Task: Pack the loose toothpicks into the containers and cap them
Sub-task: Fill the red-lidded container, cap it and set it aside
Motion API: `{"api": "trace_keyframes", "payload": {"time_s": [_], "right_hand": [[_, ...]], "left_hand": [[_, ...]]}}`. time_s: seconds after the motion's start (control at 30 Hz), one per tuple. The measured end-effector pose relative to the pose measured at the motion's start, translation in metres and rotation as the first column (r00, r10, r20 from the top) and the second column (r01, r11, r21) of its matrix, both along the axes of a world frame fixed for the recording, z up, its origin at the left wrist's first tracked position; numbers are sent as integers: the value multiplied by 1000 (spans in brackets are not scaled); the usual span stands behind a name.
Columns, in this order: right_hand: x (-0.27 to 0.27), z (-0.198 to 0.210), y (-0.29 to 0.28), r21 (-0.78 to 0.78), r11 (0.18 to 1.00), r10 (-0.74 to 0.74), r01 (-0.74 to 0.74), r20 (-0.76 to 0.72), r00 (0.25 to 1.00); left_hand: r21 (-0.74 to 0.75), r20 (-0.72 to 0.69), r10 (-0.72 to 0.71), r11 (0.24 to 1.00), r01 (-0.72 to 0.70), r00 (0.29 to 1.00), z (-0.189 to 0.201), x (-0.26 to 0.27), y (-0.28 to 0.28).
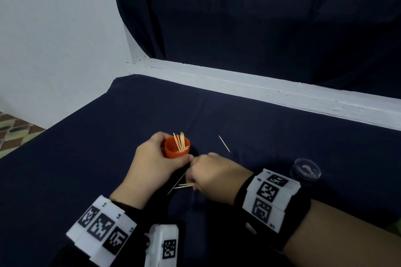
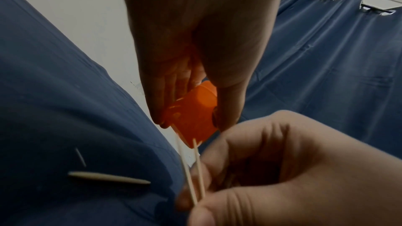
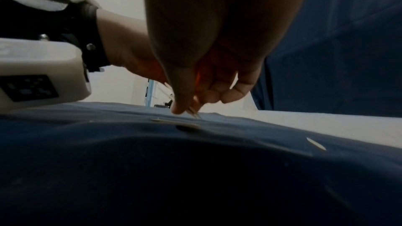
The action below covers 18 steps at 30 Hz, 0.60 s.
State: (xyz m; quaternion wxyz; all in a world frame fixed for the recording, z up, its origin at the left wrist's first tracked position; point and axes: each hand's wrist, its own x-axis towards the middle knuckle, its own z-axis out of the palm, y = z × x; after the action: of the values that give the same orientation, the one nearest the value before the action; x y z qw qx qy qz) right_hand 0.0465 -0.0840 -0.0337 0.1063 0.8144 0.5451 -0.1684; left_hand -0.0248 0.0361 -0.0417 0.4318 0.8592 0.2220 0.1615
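My left hand (image 1: 156, 158) grips an orange toothpick container (image 1: 176, 148) held just above the dark blue cloth, its mouth open and several toothpicks (image 1: 180, 140) sticking out. Its orange base (image 2: 191, 116) shows between the fingers in the left wrist view. Right beside it, my right hand (image 1: 196, 180) is low over the cloth and pinches a few toothpicks (image 1: 184, 185), seen as two thin sticks (image 2: 195, 169). One loose toothpick (image 1: 224, 143) lies beyond the right hand. Two more loose toothpicks (image 2: 108, 177) (image 2: 80, 157) lie on the cloth beside the hands.
A clear round plastic piece (image 1: 306, 171), a container or a cap, stands behind my right wrist. The table is covered in dark blue cloth (image 1: 282, 136), with a white ledge (image 1: 260, 86) and a dark curtain along the back. The table's left edge drops to a tiled floor (image 1: 15, 132).
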Motion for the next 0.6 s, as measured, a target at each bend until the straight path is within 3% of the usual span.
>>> {"api": "trace_keyframes", "payload": {"time_s": [0.07,0.2,0.37,0.5,0.6], "right_hand": [[2,-4,6,1,998,56,-56,74,996],[10,-9,13,164,980,90,-109,121,989],[9,-4,20,57,991,116,-119,57,992],[0,-5,25,-80,993,97,-88,108,989],[7,-7,13,-2,996,-94,94,-48,994]], "left_hand": [[-2,9,24,1000,-24,1000,1,0,3],[19,41,92,995,-93,995,3,0,15],[25,42,106,994,-107,993,4,-3,22],[14,35,103,995,-104,994,3,-3,21],[7,22,84,996,-84,996,5,-3,19]]}}
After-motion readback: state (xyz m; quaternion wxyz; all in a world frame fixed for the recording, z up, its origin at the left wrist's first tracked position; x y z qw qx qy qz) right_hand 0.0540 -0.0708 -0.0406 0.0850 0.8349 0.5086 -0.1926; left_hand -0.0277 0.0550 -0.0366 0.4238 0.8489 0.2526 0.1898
